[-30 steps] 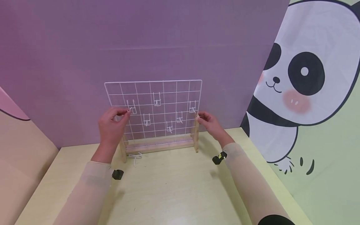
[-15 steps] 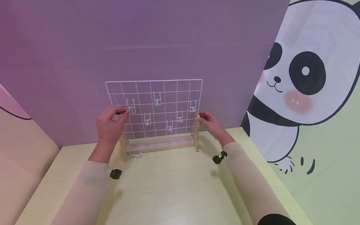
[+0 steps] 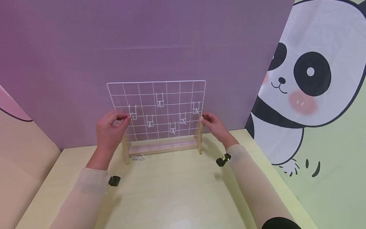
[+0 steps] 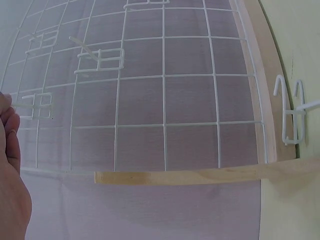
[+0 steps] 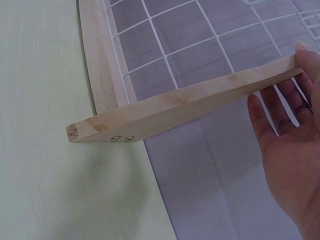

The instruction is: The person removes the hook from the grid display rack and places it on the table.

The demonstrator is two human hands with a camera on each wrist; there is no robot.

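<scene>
A white wire grid (image 3: 156, 109) stands upright in a wooden stand (image 3: 163, 147) at the far side of the tabletop (image 3: 171, 190), close to the purple wall (image 3: 143, 41). Several white hooks hang on the grid.

The left hand (image 3: 110, 128) is at the grid's left side, thumb and forefinger pinching the leftmost hook (image 3: 132, 112), which sits on the wire there. In the left wrist view only the edge of this hand (image 4: 11, 170) shows beside the mesh, so the pinch itself shows only in the head view.

The right hand (image 3: 213, 123) is at the grid's right edge, its fingertips on the top of the stand's right post (image 3: 199, 135). The right wrist view shows the fingers (image 5: 280, 107) lying fairly straight along the post (image 5: 185, 107), the forefinger tip touching its end; the hand is not curled round it.

A loose hook (image 3: 138, 159) lies on the tabletop just in front of the stand's left foot. A panda picture (image 3: 308, 76) covers the wall on the right.
</scene>
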